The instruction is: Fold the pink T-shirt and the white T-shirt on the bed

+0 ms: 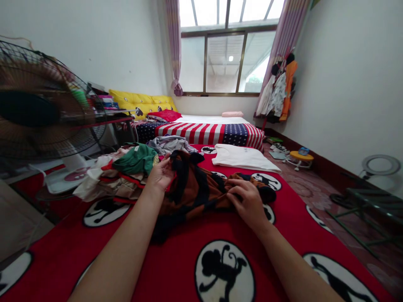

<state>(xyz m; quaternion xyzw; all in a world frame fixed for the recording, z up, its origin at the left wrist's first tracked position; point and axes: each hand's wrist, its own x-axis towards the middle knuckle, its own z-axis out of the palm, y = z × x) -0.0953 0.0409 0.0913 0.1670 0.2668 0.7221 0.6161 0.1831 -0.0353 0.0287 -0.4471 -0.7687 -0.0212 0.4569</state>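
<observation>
A brown and black striped shirt (201, 186) lies bunched on the red blanket (170, 260) with monkey prints. At its left end, my left hand (163, 173) pinches a dark edge of the cloth and lifts it slightly. Toward the right end, my right hand (247, 199) has its fingers curled on the fabric, gripping it. Folds hide the shirt's full outline. A folded white T-shirt (244, 157) rests flat just beyond it. Left of my left hand is a heap of mixed clothes, with a green garment (135, 158) on top and a grey garment (171, 144) behind.
A standing fan (34, 109) is close on the left, beside a cluttered table (115, 118). Ahead is another bed with a stars-and-stripes cover (201, 133). To the right on the floor stand a yellow stool (301, 156) and a green metal-framed rack (371, 205).
</observation>
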